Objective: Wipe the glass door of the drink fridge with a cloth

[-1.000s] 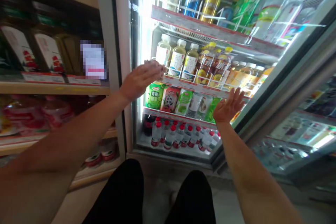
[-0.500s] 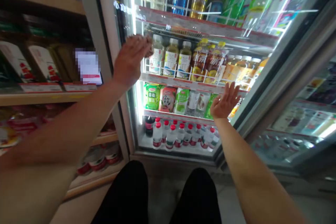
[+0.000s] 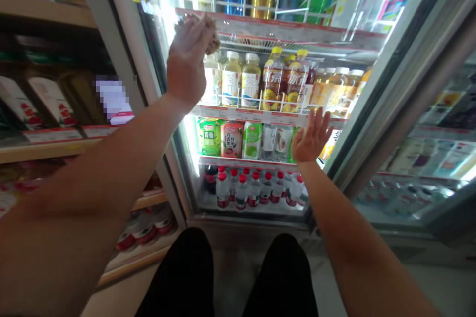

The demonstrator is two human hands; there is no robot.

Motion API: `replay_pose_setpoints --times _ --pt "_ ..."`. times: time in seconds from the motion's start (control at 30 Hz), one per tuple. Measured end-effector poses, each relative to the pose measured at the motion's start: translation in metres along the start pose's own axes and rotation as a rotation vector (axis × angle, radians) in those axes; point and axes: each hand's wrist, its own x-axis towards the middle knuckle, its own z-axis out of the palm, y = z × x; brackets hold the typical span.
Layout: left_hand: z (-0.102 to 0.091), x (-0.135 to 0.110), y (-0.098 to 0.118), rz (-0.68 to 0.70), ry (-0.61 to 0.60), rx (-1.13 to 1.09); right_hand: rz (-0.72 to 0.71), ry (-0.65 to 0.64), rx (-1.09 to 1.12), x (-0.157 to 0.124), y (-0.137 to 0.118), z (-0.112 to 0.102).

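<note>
My left hand (image 3: 186,69) is closed on a crumpled brownish cloth (image 3: 212,39), held up near the left side of a lit drinks fridge. The glass door (image 3: 275,156) lies in front of the drinks, and the cloth appears to be against it. My right hand (image 3: 311,139) has its fingers spread, palm towards the glass at the lower right; whether it touches cannot be made out. Behind the glass, tea bottles (image 3: 231,79) stand between the hands, with green and red pouches (image 3: 232,139) on the shelf below.
Red-capped water bottles (image 3: 241,193) fill the fridge bottom. A metal door frame (image 3: 394,94) slants down on the right, with another fridge beyond it. Wooden shelves (image 3: 48,151) with bottles stand at the left. My knees (image 3: 182,267) are below, close to the fridge base.
My left hand has moved up the glass with the cloth. My right hand stays spread and sits slightly further left in view. The camera view has shifted a little.
</note>
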Motion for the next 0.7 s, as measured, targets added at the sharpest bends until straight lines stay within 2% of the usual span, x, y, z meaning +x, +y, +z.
replay_pose_setpoints --times 0.07,0.13,0.17,0.23,0.27,0.33,0.47,0.5,0.63,0.7 --pt "0.01 0.003 0.011 -0.01 0.057 -0.005 0.013 -0.023 -0.004 0.0 0.0 -0.001" --pt "0.02 -0.012 0.036 0.041 0.079 -0.031 0.017 -0.031 -0.013 0.001 0.0 -0.001" --pt "0.024 -0.022 0.05 0.11 0.068 -0.061 0.014 -0.03 -0.014 0.001 -0.001 -0.001" --pt "0.028 -0.036 0.075 0.298 -0.035 -0.158 0.009 -0.028 -0.007 0.0 -0.001 0.0" --pt "0.029 -0.038 0.084 0.348 -0.099 -0.19 0.007 -0.026 0.002 0.0 -0.001 0.0" --pt "0.029 -0.028 0.093 0.337 -0.15 -0.232 0.006 -0.02 0.028 -0.001 0.0 -0.002" --pt "0.034 0.006 0.102 0.077 -0.077 -0.24 -0.01 0.0 0.1 0.005 0.002 -0.012" --pt "0.037 0.009 0.106 0.083 -0.076 -0.264 -0.01 0.007 0.123 0.01 0.002 -0.018" --pt "0.048 0.0 0.134 0.343 -0.171 -0.455 -0.084 0.03 0.242 0.047 -0.007 -0.044" --pt "0.053 -0.007 0.146 0.321 -0.159 -0.513 -0.206 -0.003 0.282 0.069 -0.019 -0.055"
